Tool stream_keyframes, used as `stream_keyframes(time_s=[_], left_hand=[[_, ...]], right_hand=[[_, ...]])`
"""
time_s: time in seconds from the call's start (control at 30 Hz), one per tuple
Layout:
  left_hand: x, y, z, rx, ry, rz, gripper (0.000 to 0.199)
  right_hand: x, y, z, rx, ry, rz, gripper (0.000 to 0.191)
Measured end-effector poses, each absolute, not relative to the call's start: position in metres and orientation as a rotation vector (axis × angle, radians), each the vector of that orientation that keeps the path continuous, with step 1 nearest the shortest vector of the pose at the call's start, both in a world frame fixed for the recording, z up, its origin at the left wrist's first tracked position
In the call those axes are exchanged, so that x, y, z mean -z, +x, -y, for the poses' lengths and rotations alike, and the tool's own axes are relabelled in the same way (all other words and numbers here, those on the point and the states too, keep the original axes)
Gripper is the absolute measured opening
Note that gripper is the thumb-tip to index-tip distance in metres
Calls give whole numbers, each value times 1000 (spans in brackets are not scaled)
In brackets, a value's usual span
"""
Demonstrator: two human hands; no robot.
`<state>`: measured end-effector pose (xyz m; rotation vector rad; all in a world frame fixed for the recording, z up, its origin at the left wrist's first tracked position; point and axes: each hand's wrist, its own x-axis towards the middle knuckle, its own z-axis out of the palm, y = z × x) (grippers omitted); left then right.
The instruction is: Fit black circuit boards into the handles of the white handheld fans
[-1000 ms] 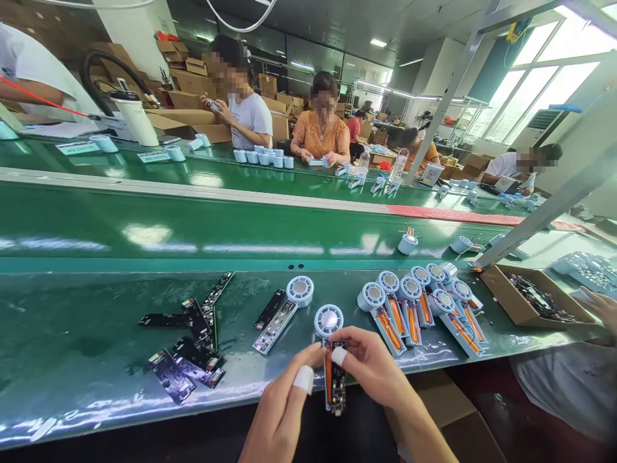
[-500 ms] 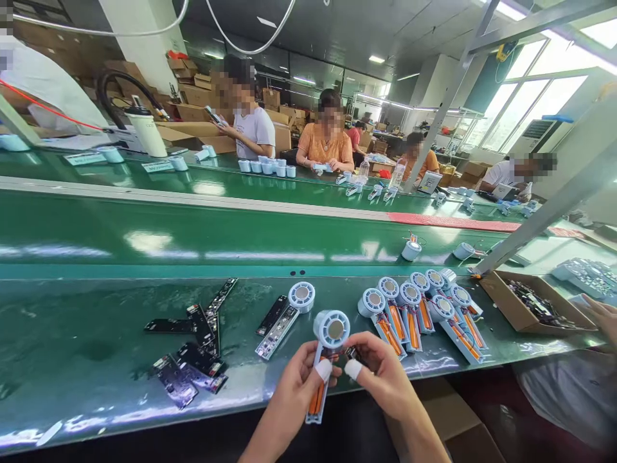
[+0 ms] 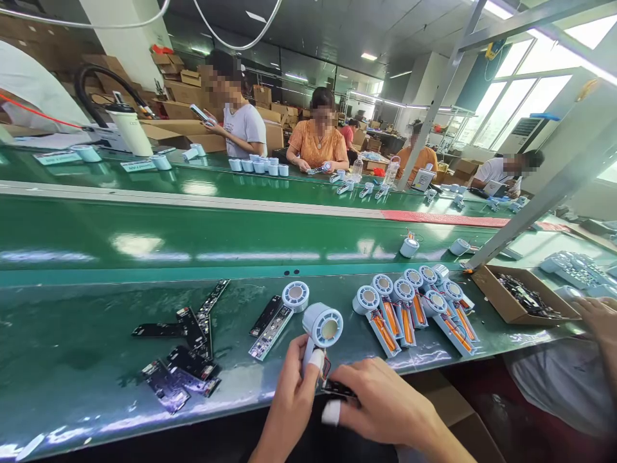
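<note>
My left hand [image 3: 294, 392] is closed around the handle of a light-blue housing [image 3: 322, 325] whose round head, with a silver disc in its ring, points up. White wrapping covers my left thumb. My right hand [image 3: 385, 399], its thumb also wrapped in white, grips a dark circuit board [image 3: 339, 388] just below the head. Thin wires [image 3: 326, 368] run between housing and board. Left of the hands, another housing [image 3: 295, 296] lies with a circuit board [image 3: 271, 333] along its handle and a black board [image 3: 266, 315] beside it.
Loose black circuit boards [image 3: 195, 331] are piled at the left. Several housings with orange parts in their handles [image 3: 405, 315] lie at the right, near a cardboard box [image 3: 501, 302] of small dark parts. A co-worker's hand [image 3: 600, 318] is at the right edge. Other people sit across the green bench [image 3: 231, 225].
The housing has turned, and its handle's orange inside is now hidden. My right hand has come lower with the circuit board and turned its back up. The view has shifted slightly.
</note>
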<state>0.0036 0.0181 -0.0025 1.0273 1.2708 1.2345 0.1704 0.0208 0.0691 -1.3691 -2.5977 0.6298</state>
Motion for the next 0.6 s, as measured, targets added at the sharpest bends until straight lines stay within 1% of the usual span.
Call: stream_keyframes(time_s=[0.07,0.13,0.23,0.3,0.4,0.53,0.6], left_hand=[[1,1,-19,-1186,1004,-1252,43],[1,-3,-19,-1160,953,-1207,43],[4,-8,-17,-1153,847,-1115,45],[6,-10,-14,-1144,809,-1056,46],[8,-8,-9,-1165,817,-980,47],[10,-1,-7,-1190,894,-997,55],[11,0,-7,-1156,930,-1053,55]], right_hand=[[-71,168,-22,-825,-1217,2548,20],[-65,165,-24,-1081,-1180,2344,26],[-47,156,-25,-1529,-1171,1897,43],[-35,150,-24,-1686,-1137,1655,56],[-24,143,-22,-1712,-1085,1465,64],[-22,141,-20,-1688,-1080,1396,65],[-24,141,-18,-1649,-1113,1400,64]])
